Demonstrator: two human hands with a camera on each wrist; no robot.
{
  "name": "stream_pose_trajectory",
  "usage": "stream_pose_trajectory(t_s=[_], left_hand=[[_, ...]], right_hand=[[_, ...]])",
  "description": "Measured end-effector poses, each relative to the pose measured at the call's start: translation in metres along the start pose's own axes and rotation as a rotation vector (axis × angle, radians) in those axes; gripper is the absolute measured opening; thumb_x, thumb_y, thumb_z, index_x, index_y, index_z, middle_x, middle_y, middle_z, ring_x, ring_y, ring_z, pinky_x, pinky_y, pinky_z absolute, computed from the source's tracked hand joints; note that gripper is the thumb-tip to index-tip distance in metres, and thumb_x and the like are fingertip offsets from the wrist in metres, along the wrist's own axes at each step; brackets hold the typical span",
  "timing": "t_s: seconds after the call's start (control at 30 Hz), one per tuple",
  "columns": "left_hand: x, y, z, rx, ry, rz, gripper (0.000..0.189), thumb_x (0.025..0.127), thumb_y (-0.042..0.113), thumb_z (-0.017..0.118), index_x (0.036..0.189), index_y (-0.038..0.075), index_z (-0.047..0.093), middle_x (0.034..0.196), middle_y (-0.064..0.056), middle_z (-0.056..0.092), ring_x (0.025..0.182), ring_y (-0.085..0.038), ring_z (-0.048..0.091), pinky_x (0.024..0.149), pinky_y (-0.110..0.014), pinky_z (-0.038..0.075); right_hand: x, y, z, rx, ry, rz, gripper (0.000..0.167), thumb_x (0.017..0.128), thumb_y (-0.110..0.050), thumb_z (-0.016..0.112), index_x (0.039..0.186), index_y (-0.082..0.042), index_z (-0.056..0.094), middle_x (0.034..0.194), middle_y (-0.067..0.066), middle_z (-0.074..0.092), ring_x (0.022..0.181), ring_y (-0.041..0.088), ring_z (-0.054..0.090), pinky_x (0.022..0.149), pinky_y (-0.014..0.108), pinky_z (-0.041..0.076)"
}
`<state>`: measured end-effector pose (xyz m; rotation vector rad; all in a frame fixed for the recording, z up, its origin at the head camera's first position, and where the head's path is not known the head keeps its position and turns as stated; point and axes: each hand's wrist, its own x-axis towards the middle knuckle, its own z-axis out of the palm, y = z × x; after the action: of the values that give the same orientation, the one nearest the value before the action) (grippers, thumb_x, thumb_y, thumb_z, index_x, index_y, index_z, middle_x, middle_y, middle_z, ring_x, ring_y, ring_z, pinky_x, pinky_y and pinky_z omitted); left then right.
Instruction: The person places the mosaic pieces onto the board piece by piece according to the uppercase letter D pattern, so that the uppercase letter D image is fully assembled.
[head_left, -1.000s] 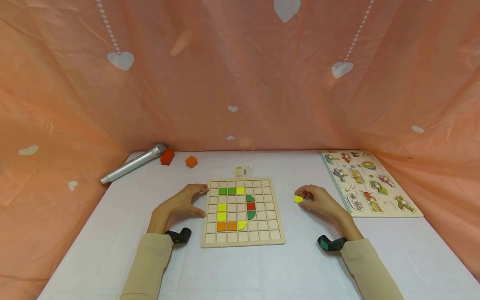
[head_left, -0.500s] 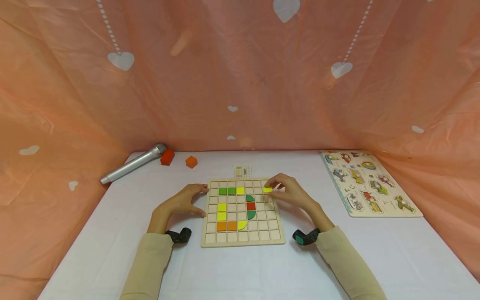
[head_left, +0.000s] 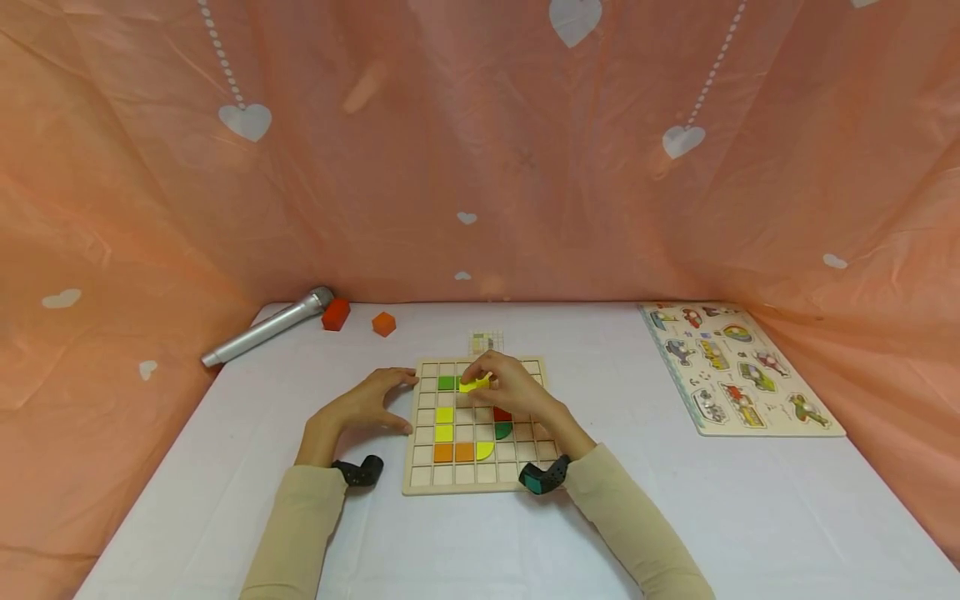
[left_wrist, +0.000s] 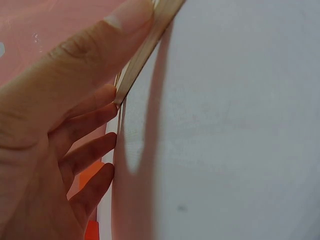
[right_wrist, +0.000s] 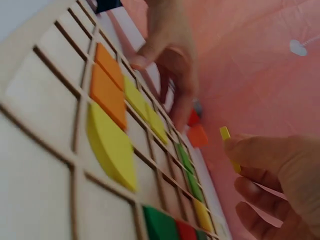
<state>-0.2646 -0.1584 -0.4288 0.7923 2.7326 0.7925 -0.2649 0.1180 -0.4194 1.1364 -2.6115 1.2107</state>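
Observation:
A square wooden grid board [head_left: 486,489] lies on the white table with coloured tiles set in its cells. My left hand [head_left: 366,404] rests at its left edge, thumb and fingertips spread along the side. Over the upper part of the board, my right hand [head_left: 512,388] pinches a yellow tile [right_wrist: 225,133] between thumb and fingers. In the right wrist view this tile is raised above the grid. Green squares, yellow squares [head_left: 444,423], orange squares [head_left: 453,452], a yellow quarter-circle [head_left: 485,451] and a green quarter-circle [head_left: 503,431] sit in cells. The right hand partly covers a red square [head_left: 502,414].
A small printed grid card [head_left: 486,341] lies just behind the board. A silver microphone [head_left: 268,327], a red block [head_left: 336,315] and an orange block [head_left: 384,324] are at the back left. A picture puzzle board [head_left: 738,371] lies at the right.
My right hand has moved left with the yellow tile, from beside the board to over its upper rows. The left hand has stayed at the board's edge.

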Motion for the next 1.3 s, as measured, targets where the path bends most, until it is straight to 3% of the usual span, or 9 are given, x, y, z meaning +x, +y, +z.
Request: stream_pose_trajectory(t_s=[0.3, 0.43, 0.77, 1.0, 1.3], left_hand=[[0.0, 0.001, -0.001, 0.0, 0.0, -0.005, 0.08, 0.066, 0.033, 0.084, 0.131, 0.004, 0.05, 0.143, -0.015, 0.04, 0.132, -0.035, 0.031, 0.111, -0.052, 0.023], [-0.001, 0.002, -0.001, -0.006, -0.002, -0.013, 0.079, 0.065, 0.033, 0.084, 0.131, 0.004, 0.05, 0.143, -0.015, 0.04, 0.133, -0.035, 0.031, 0.111, -0.052, 0.023], [0.0, 0.001, -0.001, -0.007, -0.003, -0.006, 0.079, 0.067, 0.035, 0.083, 0.131, 0.005, 0.05, 0.143, -0.015, 0.039, 0.133, -0.036, 0.029, 0.111, -0.053, 0.022], [0.0, 0.0, -0.001, -0.006, -0.009, -0.008, 0.08, 0.066, 0.037, 0.083, 0.132, 0.006, 0.05, 0.144, -0.014, 0.039, 0.133, -0.035, 0.029, 0.11, -0.053, 0.023], [-0.001, 0.001, -0.001, -0.012, -0.009, -0.015, 0.078, 0.067, 0.036, 0.083, 0.131, 0.005, 0.05, 0.143, -0.015, 0.039, 0.133, -0.036, 0.029, 0.11, -0.054, 0.022]], right_hand=[[0.014, -0.002, 0.027, -0.009, 0.012, -0.033, 0.014, 0.08, -0.01, 0.073, 0.093, -0.007, 0.069, 0.091, 0.003, 0.063, 0.077, 0.018, 0.054, 0.067, 0.025, 0.048], [0.017, 0.0, 0.034, -0.04, 0.006, -0.047, 0.01, 0.08, -0.008, 0.072, 0.09, -0.007, 0.069, 0.09, 0.003, 0.065, 0.078, 0.015, 0.055, 0.069, 0.021, 0.046], [0.019, 0.001, 0.043, -0.132, 0.068, 0.006, 0.005, 0.08, -0.01, 0.073, 0.085, -0.009, 0.073, 0.085, 0.0, 0.067, 0.071, 0.01, 0.052, 0.078, 0.028, 0.041], [0.017, 0.002, 0.043, -0.131, 0.066, -0.018, 0.006, 0.082, -0.008, 0.07, 0.086, -0.007, 0.075, 0.089, 0.005, 0.067, 0.087, 0.018, 0.058, 0.091, 0.036, 0.042], [0.009, 0.007, 0.029, -0.12, 0.03, -0.096, 0.021, 0.085, -0.015, 0.067, 0.104, -0.005, 0.07, 0.099, 0.009, 0.064, 0.086, 0.023, 0.052, 0.079, 0.033, 0.037]])
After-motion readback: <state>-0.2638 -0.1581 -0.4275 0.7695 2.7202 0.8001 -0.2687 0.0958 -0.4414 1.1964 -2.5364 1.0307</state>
